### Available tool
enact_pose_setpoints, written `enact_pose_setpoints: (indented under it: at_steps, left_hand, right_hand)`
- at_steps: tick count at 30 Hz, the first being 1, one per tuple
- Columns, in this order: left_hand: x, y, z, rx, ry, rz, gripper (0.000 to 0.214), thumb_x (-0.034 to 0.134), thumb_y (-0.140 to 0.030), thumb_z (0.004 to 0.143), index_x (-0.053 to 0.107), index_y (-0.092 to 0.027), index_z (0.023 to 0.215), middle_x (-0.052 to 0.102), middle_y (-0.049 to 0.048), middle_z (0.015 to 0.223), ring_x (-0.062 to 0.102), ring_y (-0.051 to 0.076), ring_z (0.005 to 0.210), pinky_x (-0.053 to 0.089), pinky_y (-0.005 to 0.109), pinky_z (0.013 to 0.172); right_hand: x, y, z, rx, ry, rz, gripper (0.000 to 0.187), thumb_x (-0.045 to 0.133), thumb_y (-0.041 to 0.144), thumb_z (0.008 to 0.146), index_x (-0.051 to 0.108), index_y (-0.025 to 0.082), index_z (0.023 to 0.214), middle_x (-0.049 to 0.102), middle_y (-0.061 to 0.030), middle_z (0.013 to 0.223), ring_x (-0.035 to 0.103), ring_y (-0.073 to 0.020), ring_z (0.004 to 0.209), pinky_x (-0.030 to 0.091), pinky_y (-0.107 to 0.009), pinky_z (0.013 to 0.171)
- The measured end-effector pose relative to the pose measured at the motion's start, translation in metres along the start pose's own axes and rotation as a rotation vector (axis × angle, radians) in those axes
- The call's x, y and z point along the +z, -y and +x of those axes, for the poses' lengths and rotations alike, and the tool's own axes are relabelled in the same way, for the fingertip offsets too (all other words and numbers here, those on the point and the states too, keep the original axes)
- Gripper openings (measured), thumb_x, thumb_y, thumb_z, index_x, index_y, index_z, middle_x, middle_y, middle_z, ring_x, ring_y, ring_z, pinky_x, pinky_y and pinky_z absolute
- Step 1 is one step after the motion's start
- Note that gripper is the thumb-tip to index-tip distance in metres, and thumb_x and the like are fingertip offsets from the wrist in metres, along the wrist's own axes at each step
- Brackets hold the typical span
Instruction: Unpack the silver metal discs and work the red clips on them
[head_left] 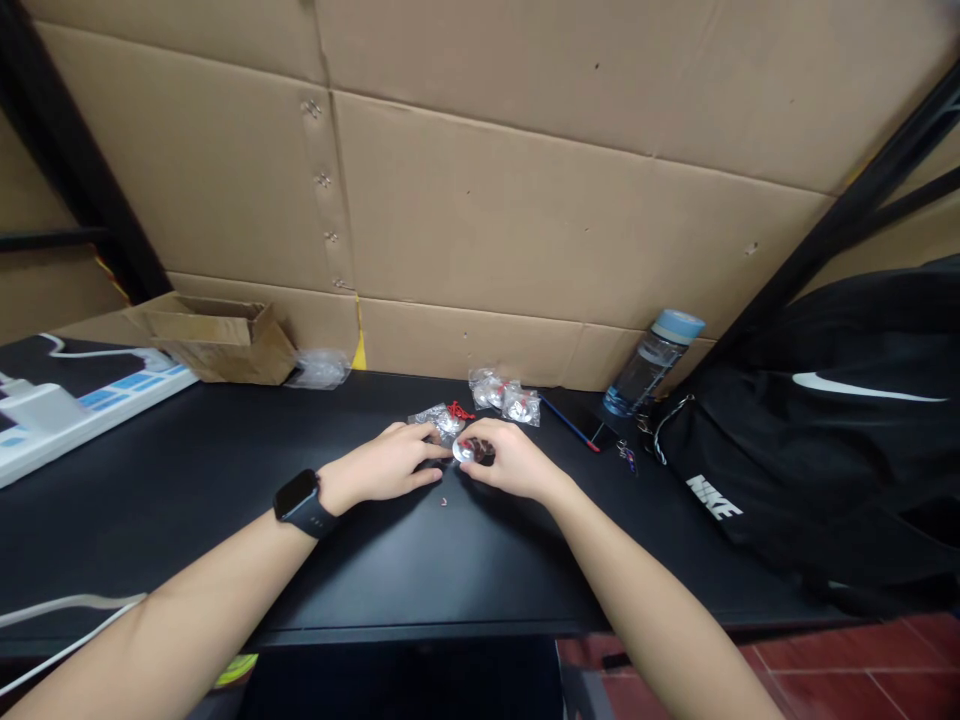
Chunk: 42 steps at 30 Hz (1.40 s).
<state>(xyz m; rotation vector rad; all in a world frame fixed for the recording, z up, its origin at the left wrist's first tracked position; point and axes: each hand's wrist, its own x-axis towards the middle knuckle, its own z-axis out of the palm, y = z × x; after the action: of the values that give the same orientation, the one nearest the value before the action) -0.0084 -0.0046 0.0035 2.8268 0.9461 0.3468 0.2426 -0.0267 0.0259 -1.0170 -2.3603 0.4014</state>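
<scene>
Both my hands meet at the middle of the black table [225, 480]. My right hand [510, 462] is closed around a small clear plastic bag [471, 450] with dark and red bits inside. The fingertips of my left hand [390, 462] pinch that same bag from the left; a black smartwatch [300, 502] sits on that wrist. A tiny red piece [443, 501] lies on the table just below the hands. Behind the hands lie another small clear bag with a red piece [444, 417] and two more clear bags [504, 396].
An open cardboard box [217, 340] and a crumpled clear bag [319, 368] sit at the back left; a white power strip [75, 405] lies far left. A water bottle [651, 365], a pen [570, 422] and a black backpack [817, 440] are on the right. Cardboard lines the back wall.
</scene>
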Motion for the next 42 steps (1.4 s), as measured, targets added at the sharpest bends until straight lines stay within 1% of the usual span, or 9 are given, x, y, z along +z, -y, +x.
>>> enact_pose_setpoints:
  at_steps: [5,9,12,16,22,26,31,36,42]
  left_hand:
    - [0.000,0.000,0.000,-0.004,-0.025,-0.005,0.039,0.061,-0.038,0.100,0.065,-0.030,0.138,0.065,0.0089,0.139,0.061,0.029,0.128,0.043,0.042,0.112]
    - [-0.002,-0.003,0.000,0.031,-0.027,-0.019,0.036,0.061,-0.036,0.100,0.068,-0.028,0.135,0.065,0.0085,0.142,0.062,0.028,0.129,0.046,0.039,0.110]
    - [-0.005,-0.007,0.001,0.081,-0.004,-0.044,0.031,0.059,-0.035,0.102,0.072,-0.029,0.129,0.065,0.0061,0.143,0.063,0.026,0.129,0.047,0.036,0.110]
    - [-0.008,-0.011,0.002,0.128,0.015,-0.074,0.029,0.057,-0.033,0.103,0.073,-0.029,0.127,0.068,0.0041,0.140,0.065,0.023,0.128,0.045,0.034,0.114]
    - [-0.009,-0.011,0.002,0.098,0.010,-0.077,0.036,0.057,-0.034,0.102,0.068,-0.028,0.136,0.065,0.0050,0.146,0.065,0.025,0.129,0.048,0.035,0.112]
    - [-0.010,-0.011,0.002,0.085,0.022,-0.065,0.039,0.058,-0.034,0.102,0.064,-0.028,0.140,0.062,0.0049,0.148,0.063,0.025,0.131,0.046,0.035,0.114]
    - [-0.011,-0.013,0.002,0.061,0.024,-0.056,0.034,0.057,-0.032,0.102,0.067,-0.027,0.134,0.064,0.0049,0.146,0.065,0.025,0.129,0.049,0.035,0.109]
    - [-0.009,-0.010,0.001,0.061,0.043,-0.036,0.029,0.056,-0.032,0.103,0.072,-0.028,0.126,0.069,0.0033,0.139,0.069,0.025,0.121,0.053,0.034,0.102]
    - [-0.010,-0.007,0.001,0.090,0.048,-0.056,0.028,0.057,-0.032,0.102,0.074,-0.028,0.124,0.070,0.0040,0.137,0.070,0.025,0.119,0.052,0.034,0.103]
  right_hand:
    - [0.001,-0.001,0.000,0.002,0.012,-0.012,0.024,0.079,0.017,0.082,0.074,0.021,0.105,0.074,-0.0046,0.101,0.067,-0.0183,0.086,0.050,-0.028,0.079]
    - [0.003,-0.002,-0.001,0.048,0.030,-0.008,0.027,0.078,0.018,0.082,0.073,0.021,0.109,0.075,-0.0042,0.097,0.068,-0.0185,0.083,0.050,-0.027,0.077]
    - [0.006,-0.004,-0.001,0.102,0.079,-0.011,0.026,0.077,0.024,0.084,0.072,0.020,0.109,0.075,-0.0034,0.090,0.068,-0.0182,0.079,0.048,-0.026,0.073]
    - [0.008,-0.004,-0.002,0.102,0.124,-0.019,0.022,0.075,0.027,0.087,0.073,0.019,0.107,0.076,-0.0041,0.089,0.069,-0.0181,0.078,0.048,-0.026,0.072]
    - [0.006,-0.002,0.000,0.057,0.096,-0.031,0.018,0.075,0.021,0.084,0.076,0.018,0.102,0.076,-0.0062,0.095,0.069,-0.0191,0.083,0.049,-0.026,0.075]
    - [0.007,-0.001,0.000,0.046,0.094,-0.015,0.016,0.073,0.020,0.087,0.076,0.018,0.102,0.077,-0.0064,0.096,0.071,-0.0196,0.087,0.051,-0.027,0.080]
    - [0.008,-0.004,-0.001,0.071,0.072,-0.063,0.014,0.075,0.024,0.089,0.077,0.019,0.102,0.078,-0.0061,0.095,0.072,-0.0198,0.087,0.050,-0.028,0.080]
    - [0.011,-0.013,0.002,0.090,0.055,-0.061,0.016,0.086,0.026,0.083,0.078,0.020,0.096,0.077,-0.0032,0.086,0.069,-0.0171,0.076,0.047,-0.025,0.072]
    - [0.017,-0.018,0.005,0.028,0.018,-0.020,0.017,0.087,0.024,0.082,0.079,0.018,0.095,0.074,-0.0041,0.088,0.066,-0.0165,0.078,0.047,-0.024,0.072]
